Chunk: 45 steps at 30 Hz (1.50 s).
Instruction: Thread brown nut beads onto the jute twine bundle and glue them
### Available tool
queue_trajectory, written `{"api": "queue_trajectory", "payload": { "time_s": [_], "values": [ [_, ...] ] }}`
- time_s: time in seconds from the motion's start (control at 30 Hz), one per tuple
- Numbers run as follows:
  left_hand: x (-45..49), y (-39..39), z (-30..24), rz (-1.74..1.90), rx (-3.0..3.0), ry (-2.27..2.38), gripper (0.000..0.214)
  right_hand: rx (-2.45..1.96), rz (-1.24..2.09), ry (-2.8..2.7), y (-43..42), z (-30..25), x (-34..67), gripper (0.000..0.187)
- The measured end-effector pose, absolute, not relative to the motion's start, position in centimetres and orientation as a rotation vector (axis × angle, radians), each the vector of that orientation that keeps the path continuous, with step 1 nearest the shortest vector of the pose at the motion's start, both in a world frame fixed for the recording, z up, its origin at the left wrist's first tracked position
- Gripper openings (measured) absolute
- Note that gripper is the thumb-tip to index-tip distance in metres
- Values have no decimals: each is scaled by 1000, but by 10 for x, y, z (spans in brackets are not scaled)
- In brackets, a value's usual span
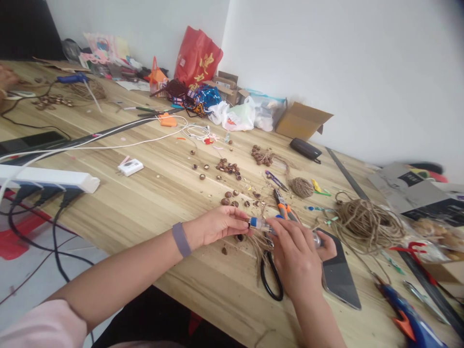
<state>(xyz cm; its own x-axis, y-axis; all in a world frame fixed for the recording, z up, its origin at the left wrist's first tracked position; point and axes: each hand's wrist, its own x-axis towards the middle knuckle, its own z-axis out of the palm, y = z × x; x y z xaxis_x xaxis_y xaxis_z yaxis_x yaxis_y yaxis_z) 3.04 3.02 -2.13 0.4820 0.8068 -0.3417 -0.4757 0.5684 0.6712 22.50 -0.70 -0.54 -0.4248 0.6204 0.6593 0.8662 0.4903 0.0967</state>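
My left hand (217,226) pinches the blue-capped tip of a small clear tube (261,224). My right hand (297,251) is wrapped round the tube's other end, above a bundle of loose twine strands (259,246). Black-handled scissors (270,280) lie under my right hand. A dark phone (339,275) lies flat just to its right. Brown nut shells (228,195) are scattered beyond my hands, and orange-handled pliers (284,208) lie close behind the tube.
A tangled twine pile (362,220) and a twine ball (300,187) sit right of centre. A blue glue gun (409,319) lies at the near right edge. A white power strip (47,179) overhangs the left edge. Bags and boxes (300,121) line the far wall.
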Motion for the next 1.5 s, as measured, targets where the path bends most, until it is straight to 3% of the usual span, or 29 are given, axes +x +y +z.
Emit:
{"api": "queue_trajectory", "payload": {
  "time_s": [0.23,0.6,1.1,1.5],
  "values": [
    [30,29,-17,817,516,723,23,-1208,-625,-2173,-7,-4,224,28],
    [31,32,-23,819,476,719,17,-1277,-587,-2183,-2,-4,227,33],
    [28,31,-14,808,474,733,7,-1224,-701,-2556,18,42,235,24],
    [25,34,-9,758,457,760,21,-1276,-547,-2623,12,46,241,27]
  ]
}}
